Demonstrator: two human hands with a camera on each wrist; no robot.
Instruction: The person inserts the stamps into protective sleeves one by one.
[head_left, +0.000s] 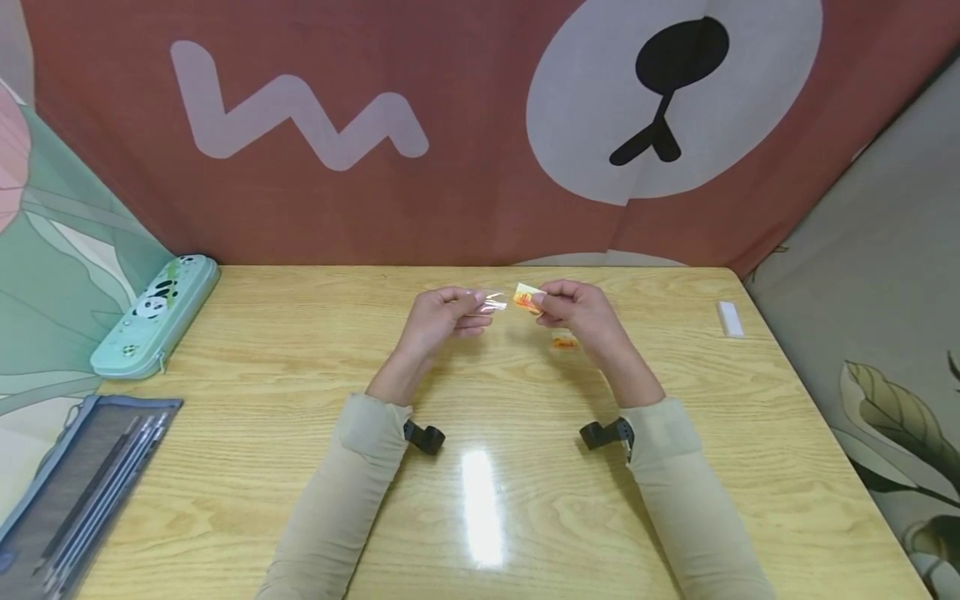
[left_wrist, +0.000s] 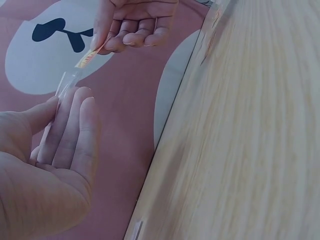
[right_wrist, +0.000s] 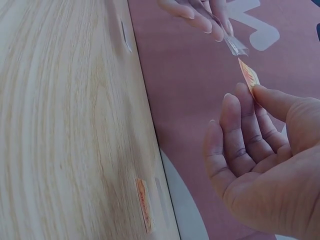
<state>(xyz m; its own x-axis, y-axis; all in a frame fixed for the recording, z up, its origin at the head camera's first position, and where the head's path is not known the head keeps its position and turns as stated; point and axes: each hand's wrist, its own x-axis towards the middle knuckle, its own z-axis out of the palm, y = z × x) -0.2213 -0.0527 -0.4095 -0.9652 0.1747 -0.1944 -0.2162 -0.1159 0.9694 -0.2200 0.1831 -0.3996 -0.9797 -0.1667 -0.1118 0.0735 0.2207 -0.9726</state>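
In the head view my left hand (head_left: 442, 321) pinches a small clear plastic wrapper (head_left: 493, 302) between thumb and fingers. My right hand (head_left: 581, 310) pinches a small piece with orange and yellow print (head_left: 527, 297); it looks like a paper slip or flat packet. A narrow gap separates the two pieces, which face each other above the table's far part. Both wrist views show the clear wrapper (right_wrist: 235, 45) with its end toward the printed piece (left_wrist: 87, 59). Below the right hand, another orange-printed piece (head_left: 564, 339) lies on the table, partly covered by that hand.
A white block (head_left: 731, 320), like an eraser, lies at the table's right side. Far left are a mint panda pencil case (head_left: 157, 317) and a mesh pouch (head_left: 93, 483) with several pencils. A red printed cloth (head_left: 480, 183) hangs along the wooden table's (head_left: 285, 350) back edge.
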